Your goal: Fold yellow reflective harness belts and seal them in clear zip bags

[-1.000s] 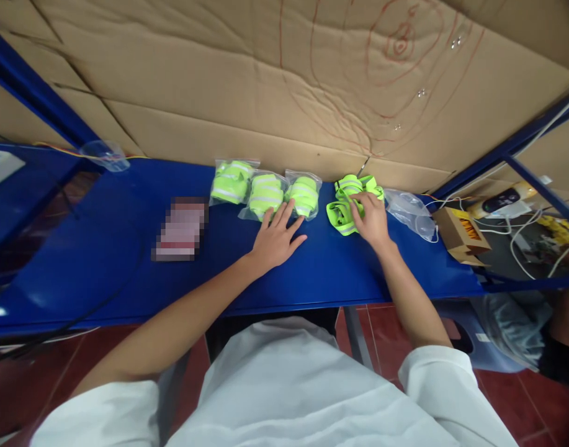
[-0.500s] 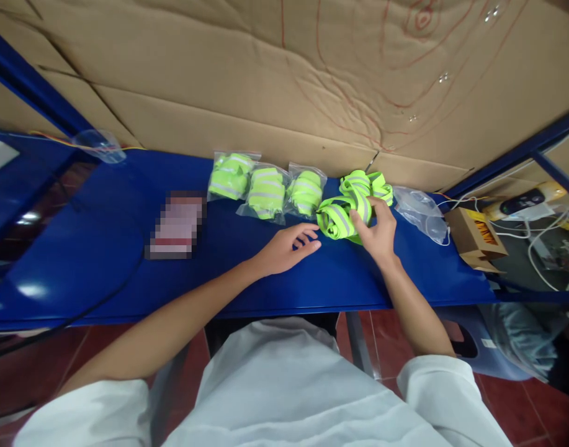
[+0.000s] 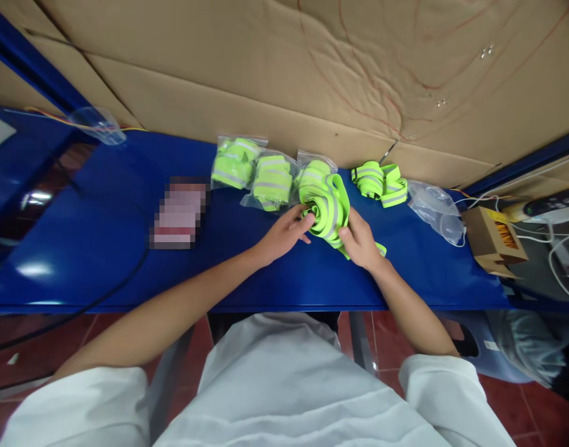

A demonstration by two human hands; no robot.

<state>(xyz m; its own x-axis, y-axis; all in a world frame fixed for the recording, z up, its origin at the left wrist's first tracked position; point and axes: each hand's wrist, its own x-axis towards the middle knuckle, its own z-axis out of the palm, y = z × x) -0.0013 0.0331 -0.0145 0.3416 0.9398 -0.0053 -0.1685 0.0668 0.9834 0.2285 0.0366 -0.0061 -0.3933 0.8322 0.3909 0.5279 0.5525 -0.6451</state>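
A partly coiled neon yellow-green reflective strap (image 3: 329, 214) with a silver stripe is between my two hands, just above the blue table. My left hand (image 3: 284, 234) grips the coil's left side, thumb on its rolled centre. On the right, my right hand (image 3: 360, 239) has its fingers round the outer turns, and a loose end pokes out beneath it. Behind the strap stands a bagged roll (image 3: 316, 174), partly covered by it. Two more bagged rolls, one in the middle (image 3: 272, 180) and one at the left (image 3: 236, 162), are beside it. Unbagged straps (image 3: 380, 183) lie to the right.
A clear plastic bag (image 3: 437, 211) and a small cardboard box (image 3: 493, 239) are at the right, near white cables. A blurred-out rectangular item (image 3: 179, 214) lies on the blue table (image 3: 237, 279) at the left. A clear cup (image 3: 98, 126) lies farther back, and a cardboard wall (image 3: 195, 81) rises behind.
My right hand has brought the coiled strap leftward, away from the other unbagged straps. My left hand has closed on its left side. The camera view has shifted slightly.
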